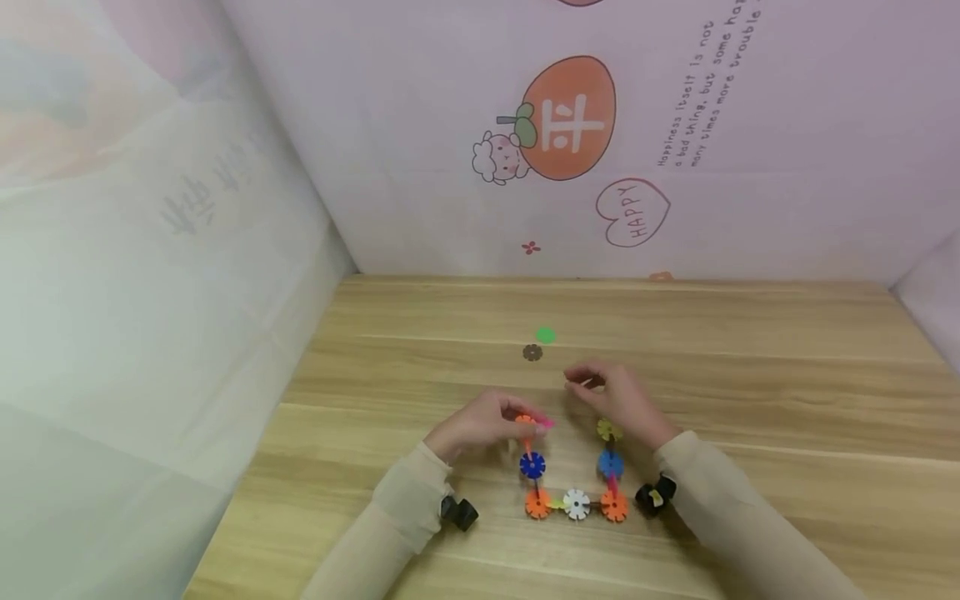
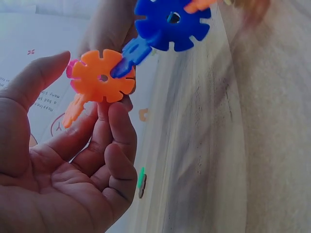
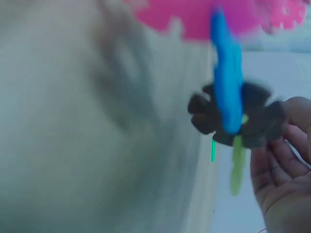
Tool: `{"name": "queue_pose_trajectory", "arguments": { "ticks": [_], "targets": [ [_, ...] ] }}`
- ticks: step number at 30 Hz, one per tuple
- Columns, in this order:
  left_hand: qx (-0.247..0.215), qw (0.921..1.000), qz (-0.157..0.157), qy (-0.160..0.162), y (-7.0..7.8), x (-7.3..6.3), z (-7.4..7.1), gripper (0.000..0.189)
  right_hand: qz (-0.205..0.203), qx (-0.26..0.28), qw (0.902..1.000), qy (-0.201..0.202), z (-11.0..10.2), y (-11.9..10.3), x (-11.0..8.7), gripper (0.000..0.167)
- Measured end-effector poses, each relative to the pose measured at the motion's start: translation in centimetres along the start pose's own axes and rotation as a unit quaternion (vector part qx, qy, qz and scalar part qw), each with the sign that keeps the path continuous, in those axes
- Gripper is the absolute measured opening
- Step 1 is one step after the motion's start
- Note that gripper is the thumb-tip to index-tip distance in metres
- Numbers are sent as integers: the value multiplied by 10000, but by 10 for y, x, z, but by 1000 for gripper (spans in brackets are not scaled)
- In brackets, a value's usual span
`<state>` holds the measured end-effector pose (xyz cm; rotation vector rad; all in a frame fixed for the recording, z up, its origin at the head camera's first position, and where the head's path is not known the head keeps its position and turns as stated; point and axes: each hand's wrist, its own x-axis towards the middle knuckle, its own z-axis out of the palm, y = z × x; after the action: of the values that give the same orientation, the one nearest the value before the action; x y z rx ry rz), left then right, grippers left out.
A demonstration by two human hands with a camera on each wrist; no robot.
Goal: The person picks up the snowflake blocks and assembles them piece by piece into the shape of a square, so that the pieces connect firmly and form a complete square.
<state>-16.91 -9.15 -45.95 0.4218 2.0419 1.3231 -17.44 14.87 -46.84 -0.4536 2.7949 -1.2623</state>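
Note:
My left hand (image 1: 483, 423) pinches a pink snowflake disc (image 1: 548, 423) at the left end of a U-shaped chain of slotted plastic discs. An orange disc (image 2: 102, 80) lies against the pink one, by the fingertips, with a dark blue disc (image 2: 172, 24) linked beyond it. Along the chain's bottom run an orange disc (image 1: 537, 504), a white disc (image 1: 577, 504) and another orange disc (image 1: 614, 505). Its right side carries a blue disc (image 1: 611, 465) and a yellow disc (image 1: 608, 430). Above that end my right hand (image 1: 618, 402) hovers, fingers loosely bent, nothing visible in them.
Two loose discs, one green (image 1: 545, 335) and one brown (image 1: 532, 352), lie on the wooden table (image 1: 787, 367) beyond the hands. A printed cloth (image 1: 435, 167) hangs at the back, and a pale sheet (image 1: 150, 333) at the left.

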Motion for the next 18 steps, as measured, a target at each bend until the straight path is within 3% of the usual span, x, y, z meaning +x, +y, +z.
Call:
{"name": "queue_pose_trajectory", "arguments": {
  "ticks": [7, 18],
  "targets": [
    [-44, 9998, -48, 182, 0, -3, 3, 21, 520, -7, 9985, -166, -7, -1, 31, 32],
    [48, 9999, -37, 158, 0, -9, 3, 17, 427, -577, 9967, -385, -14, 8, 66, 39]
  ]
}}
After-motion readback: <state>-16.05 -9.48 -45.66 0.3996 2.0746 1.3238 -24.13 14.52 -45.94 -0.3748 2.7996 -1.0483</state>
